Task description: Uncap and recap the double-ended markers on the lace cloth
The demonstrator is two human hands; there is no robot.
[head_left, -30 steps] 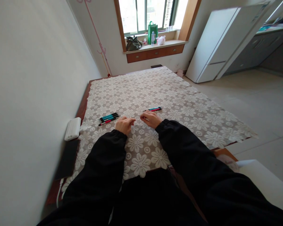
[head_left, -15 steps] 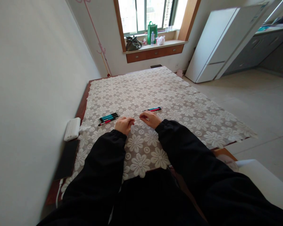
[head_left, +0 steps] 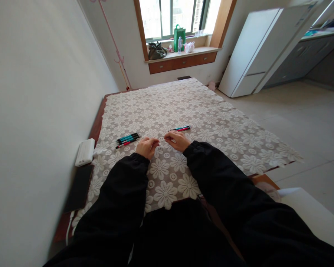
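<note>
Between left hand [head_left: 146, 146] and right hand [head_left: 177, 140], thin pen part [head_left: 161, 140], pinched.

We are in a lived-in home: a white fridge [head_left: 250, 52] stands by grey kitchen cabinets [head_left: 308, 59], a wooden-framed window [head_left: 174, 18] has bags [head_left: 156, 51] and a bottle [head_left: 180, 45] on its sill, and a lace floral tablecloth [head_left: 211, 118] covers the table against the wall

Left hand [head_left: 146, 147] and right hand [head_left: 177, 139] pinch a thin rod [head_left: 161, 141].
</note>
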